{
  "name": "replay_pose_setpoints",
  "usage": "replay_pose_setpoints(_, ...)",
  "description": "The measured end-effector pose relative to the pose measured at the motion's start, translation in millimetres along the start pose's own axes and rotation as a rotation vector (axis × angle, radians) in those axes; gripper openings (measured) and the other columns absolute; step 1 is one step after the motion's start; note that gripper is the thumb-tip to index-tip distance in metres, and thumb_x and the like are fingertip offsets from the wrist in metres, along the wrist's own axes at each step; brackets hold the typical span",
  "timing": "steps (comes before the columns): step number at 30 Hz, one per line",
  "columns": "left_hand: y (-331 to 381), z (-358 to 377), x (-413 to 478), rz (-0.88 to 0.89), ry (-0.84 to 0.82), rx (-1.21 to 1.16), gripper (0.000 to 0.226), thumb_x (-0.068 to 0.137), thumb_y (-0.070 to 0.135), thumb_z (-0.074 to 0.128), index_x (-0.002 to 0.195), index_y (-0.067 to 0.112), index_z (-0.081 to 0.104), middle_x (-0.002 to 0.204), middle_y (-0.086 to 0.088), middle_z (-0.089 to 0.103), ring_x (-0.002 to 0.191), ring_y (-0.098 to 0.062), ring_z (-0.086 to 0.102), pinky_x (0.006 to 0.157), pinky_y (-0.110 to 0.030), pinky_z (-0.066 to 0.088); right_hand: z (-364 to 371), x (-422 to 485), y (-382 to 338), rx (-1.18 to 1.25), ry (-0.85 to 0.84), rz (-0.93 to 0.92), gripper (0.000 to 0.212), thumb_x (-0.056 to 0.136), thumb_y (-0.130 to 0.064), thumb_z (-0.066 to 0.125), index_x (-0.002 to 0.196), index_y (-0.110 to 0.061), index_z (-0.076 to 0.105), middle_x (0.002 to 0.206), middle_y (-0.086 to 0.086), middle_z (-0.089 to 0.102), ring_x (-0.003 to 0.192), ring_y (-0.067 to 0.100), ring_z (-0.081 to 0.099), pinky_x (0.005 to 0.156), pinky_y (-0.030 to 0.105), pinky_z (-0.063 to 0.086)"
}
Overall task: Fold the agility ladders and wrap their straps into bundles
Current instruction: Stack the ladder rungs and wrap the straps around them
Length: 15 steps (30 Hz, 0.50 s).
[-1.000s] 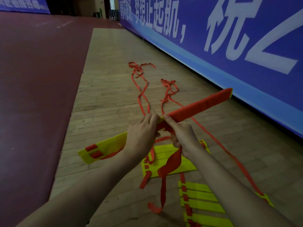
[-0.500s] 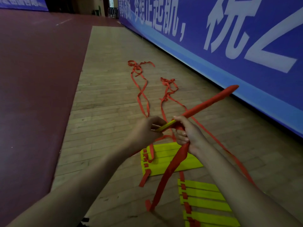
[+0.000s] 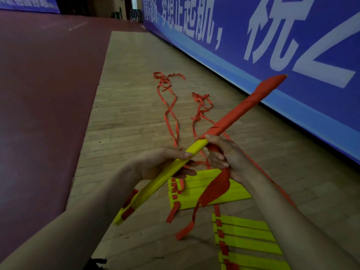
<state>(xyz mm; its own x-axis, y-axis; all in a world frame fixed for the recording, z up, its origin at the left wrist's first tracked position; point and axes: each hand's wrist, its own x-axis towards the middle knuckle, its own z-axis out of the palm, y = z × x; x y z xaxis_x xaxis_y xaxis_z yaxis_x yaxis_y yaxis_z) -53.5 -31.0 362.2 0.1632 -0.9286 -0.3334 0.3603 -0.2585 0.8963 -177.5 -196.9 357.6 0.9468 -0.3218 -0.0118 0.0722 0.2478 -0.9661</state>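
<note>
A folded stack of yellow ladder rungs (image 3: 155, 186) is held slanted in the air, its far half wound in red strap (image 3: 251, 106). My left hand (image 3: 165, 164) grips the bare yellow part from below, thumb on top. My right hand (image 3: 226, 156) grips the loose red strap (image 3: 214, 190) just beside the wrapped section, and the strap's tail hangs down to the floor. Two more folded yellow ladders (image 3: 202, 193) (image 3: 245, 240) lie on the wooden floor beneath my arms.
Two long red straps (image 3: 169, 112) (image 3: 200, 108) trail away over the wooden floor to tangled ends. A blue banner wall (image 3: 272, 45) runs along the right. A dark red floor area (image 3: 44, 94) lies to the left.
The bundle has turned about its length, so the yellow near half shows again, and its far end sits higher. My right hand has carried the strap round the bundle.
</note>
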Motion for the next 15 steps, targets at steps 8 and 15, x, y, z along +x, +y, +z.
replay_pose_setpoints(8, 0.3, 1.4, 2.1, 0.192, 0.109, 0.059, 0.021, 0.072, 0.002, 0.068, 0.082, 0.014, 0.053, 0.084, -0.013, 0.063, 0.059, -0.022, 0.061, 0.053, -0.027, 0.052, -10.9, -6.1, -4.3, -0.364, -0.001, 0.029, 0.009, 0.092, -0.011, 0.058, 0.089, -0.010, 0.049, 0.065, 0.005, 0.071, 0.041, 0.015, 0.061, 0.041, 0.020, 0.045)
replay_pose_setpoints(15, 0.1, 8.5, 2.5, 0.255, 0.146, 0.146, 0.030, 0.073, 0.001, 0.068, 0.095, 0.006, 0.049, 0.079, -0.013, 0.066, 0.059, -0.023, 0.061, 0.056, -0.029, 0.050, -11.6, -7.6, 0.0, -0.466, 0.030, 0.067, 0.017, 0.095, -0.009, 0.054, 0.091, 0.004, 0.064, 0.058, 0.000, 0.069, 0.045, 0.009, 0.063, 0.045, 0.016, 0.047)
